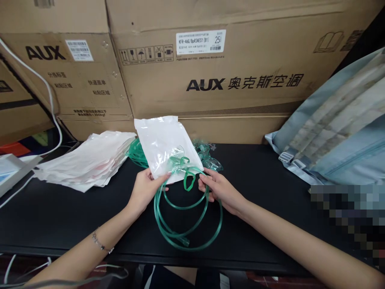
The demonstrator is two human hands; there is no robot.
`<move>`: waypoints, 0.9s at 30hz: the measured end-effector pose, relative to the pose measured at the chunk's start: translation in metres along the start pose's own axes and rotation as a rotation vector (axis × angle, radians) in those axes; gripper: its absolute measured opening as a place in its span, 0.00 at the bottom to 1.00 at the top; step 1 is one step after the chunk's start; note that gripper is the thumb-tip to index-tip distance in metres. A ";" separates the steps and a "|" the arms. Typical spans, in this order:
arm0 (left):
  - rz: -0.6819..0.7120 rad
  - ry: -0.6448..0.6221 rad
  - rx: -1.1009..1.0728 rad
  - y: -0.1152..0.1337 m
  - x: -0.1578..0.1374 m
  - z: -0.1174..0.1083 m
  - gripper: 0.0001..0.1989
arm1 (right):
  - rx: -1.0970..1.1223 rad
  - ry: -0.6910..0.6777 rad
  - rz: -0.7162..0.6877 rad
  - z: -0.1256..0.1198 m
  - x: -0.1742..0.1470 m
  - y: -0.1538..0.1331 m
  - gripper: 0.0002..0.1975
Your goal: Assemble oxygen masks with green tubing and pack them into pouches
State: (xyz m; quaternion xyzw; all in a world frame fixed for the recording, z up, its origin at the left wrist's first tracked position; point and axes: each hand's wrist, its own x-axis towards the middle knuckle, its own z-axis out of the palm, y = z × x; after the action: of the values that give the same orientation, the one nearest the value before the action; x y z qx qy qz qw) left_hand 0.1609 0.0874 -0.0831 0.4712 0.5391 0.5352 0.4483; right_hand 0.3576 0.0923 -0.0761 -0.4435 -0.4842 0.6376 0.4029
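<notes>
My left hand point(146, 189) is closed on the lower left corner of a white plastic pouch point(161, 138), thumb on top. Over the lower part of the pouch lies a clear green piece that looks like an oxygen mask point(178, 162), with a green strap point(189, 182) dangling from it. Looped green tubing point(221, 224) hangs below, between my hands, its connector end point(184, 241) low in the loops. At the pouch's lower right corner, my right hand point(222, 188) pinches the tubing; whether it also grips the pouch I cannot tell.
White pouches point(90, 156) are stacked at left on the black table point(252, 228). Behind my pouch lie coiled green tubing point(136, 154) and clear green masks point(212, 160). Large cardboard boxes point(240, 108) stand at the back, a light blue backpack point(339, 132) at right. A white cable point(51, 92) hangs at left.
</notes>
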 end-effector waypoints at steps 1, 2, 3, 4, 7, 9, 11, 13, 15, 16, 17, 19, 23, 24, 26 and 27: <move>0.017 0.019 0.008 0.001 0.000 0.001 0.18 | -0.038 -0.044 0.001 -0.002 0.002 0.000 0.08; 0.032 0.028 0.012 0.003 0.000 0.001 0.18 | -0.070 -0.077 -0.001 -0.003 0.003 0.000 0.12; 0.039 0.023 0.015 0.004 -0.001 0.002 0.19 | -0.090 -0.088 -0.009 -0.004 0.005 0.000 0.14; 0.040 0.003 0.017 0.005 -0.003 0.004 0.19 | -0.096 -0.074 -0.025 -0.005 0.005 0.001 0.15; -0.003 -0.111 0.030 0.008 -0.009 0.008 0.22 | -0.092 0.067 -0.088 -0.006 0.005 0.003 0.15; -0.031 -0.172 0.047 0.007 -0.012 0.010 0.24 | -0.129 0.146 -0.114 -0.007 0.004 0.004 0.14; -0.045 -0.193 0.051 0.006 -0.014 0.012 0.23 | -0.166 0.164 -0.118 -0.008 0.004 0.005 0.14; -0.068 -0.193 0.026 0.004 -0.013 0.012 0.23 | -0.164 0.149 -0.120 -0.008 0.007 0.007 0.14; -0.104 -0.178 -0.007 0.002 -0.011 0.012 0.22 | -0.146 0.138 -0.128 -0.007 0.012 0.010 0.14; -0.122 -0.168 -0.015 0.002 -0.009 0.011 0.22 | -0.137 0.134 -0.133 -0.006 0.015 0.012 0.14; -0.133 -0.157 -0.020 0.002 -0.007 0.011 0.21 | -0.128 0.130 -0.137 -0.005 0.019 0.014 0.14; -0.133 -0.144 -0.018 0.002 -0.004 0.010 0.21 | -0.105 0.120 -0.147 -0.003 0.024 0.018 0.13; -0.106 -0.146 -0.029 0.002 -0.001 0.010 0.21 | -0.049 0.089 -0.167 -0.001 0.027 0.020 0.11; -0.102 -0.150 -0.030 0.001 -0.001 0.010 0.21 | -0.038 0.091 -0.176 -0.001 0.026 0.019 0.13; -0.096 -0.157 -0.026 0.001 -0.002 0.009 0.20 | -0.025 0.101 -0.213 -0.002 0.022 0.018 0.19; -0.091 -0.159 -0.023 0.001 -0.003 0.009 0.20 | -0.022 0.100 -0.241 -0.003 0.020 0.017 0.21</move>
State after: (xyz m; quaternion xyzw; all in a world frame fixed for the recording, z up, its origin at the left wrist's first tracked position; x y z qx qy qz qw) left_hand 0.1699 0.0858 -0.0820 0.4820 0.5165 0.4811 0.5191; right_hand 0.3533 0.1086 -0.0970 -0.4179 -0.5199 0.5564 0.4954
